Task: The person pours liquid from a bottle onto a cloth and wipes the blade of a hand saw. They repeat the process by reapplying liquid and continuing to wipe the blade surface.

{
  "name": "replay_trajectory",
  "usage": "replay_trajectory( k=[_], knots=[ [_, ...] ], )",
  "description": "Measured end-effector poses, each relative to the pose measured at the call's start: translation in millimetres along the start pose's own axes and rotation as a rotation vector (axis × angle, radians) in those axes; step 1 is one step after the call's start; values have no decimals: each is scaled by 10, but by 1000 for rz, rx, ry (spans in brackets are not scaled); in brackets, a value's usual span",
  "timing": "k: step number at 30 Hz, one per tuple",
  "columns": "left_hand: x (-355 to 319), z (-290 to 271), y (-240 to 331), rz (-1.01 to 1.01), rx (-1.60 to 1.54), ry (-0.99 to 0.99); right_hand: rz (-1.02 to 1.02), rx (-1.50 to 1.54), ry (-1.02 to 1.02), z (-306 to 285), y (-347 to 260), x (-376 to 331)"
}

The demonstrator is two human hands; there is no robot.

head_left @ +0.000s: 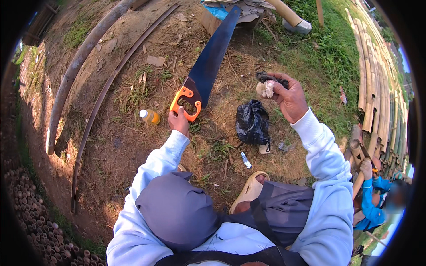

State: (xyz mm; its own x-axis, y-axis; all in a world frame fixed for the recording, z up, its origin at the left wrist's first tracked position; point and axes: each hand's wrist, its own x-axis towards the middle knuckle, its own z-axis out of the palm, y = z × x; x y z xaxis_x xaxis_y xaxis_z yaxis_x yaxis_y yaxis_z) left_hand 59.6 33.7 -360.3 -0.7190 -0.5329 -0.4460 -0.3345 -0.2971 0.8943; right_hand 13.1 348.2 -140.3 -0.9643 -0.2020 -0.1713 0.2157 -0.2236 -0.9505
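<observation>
My left hand (179, 122) is closed on the orange handle of a handsaw (208, 66), whose dark blade slants up and away to the right. Higher up on the right, my right hand (291, 98) pinches a crumpled rag (267, 88), whitish with a blackened part; it is apart from the saw. Beside my left hand, a small bottle of yellow liquid with a white cap (151, 116) lies on the dirt. Below my right hand sits a black plastic bag (253, 123), and a small blue-and-white item (246, 160) lies nearer to me.
A long grey pole (80, 66) and a thin curved strip (111, 80) lie on the left. Cut bamboo pieces (42, 221) are piled at lower left. Long bamboo poles (377, 80) lie at right, where another person in blue (370, 199) works. A cardboard-topped block (212, 22) stands ahead.
</observation>
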Motion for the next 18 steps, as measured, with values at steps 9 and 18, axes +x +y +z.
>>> replay_trajectory(
  k=[9, 18],
  knots=[
    [-333, -671, 424, 330, 118, -74, 82, -368, -209, 615, 143, 76],
    [-114, -1527, 510, 666, 674, 128, -282, -876, -486, 2080, 875, 615]
  ],
)
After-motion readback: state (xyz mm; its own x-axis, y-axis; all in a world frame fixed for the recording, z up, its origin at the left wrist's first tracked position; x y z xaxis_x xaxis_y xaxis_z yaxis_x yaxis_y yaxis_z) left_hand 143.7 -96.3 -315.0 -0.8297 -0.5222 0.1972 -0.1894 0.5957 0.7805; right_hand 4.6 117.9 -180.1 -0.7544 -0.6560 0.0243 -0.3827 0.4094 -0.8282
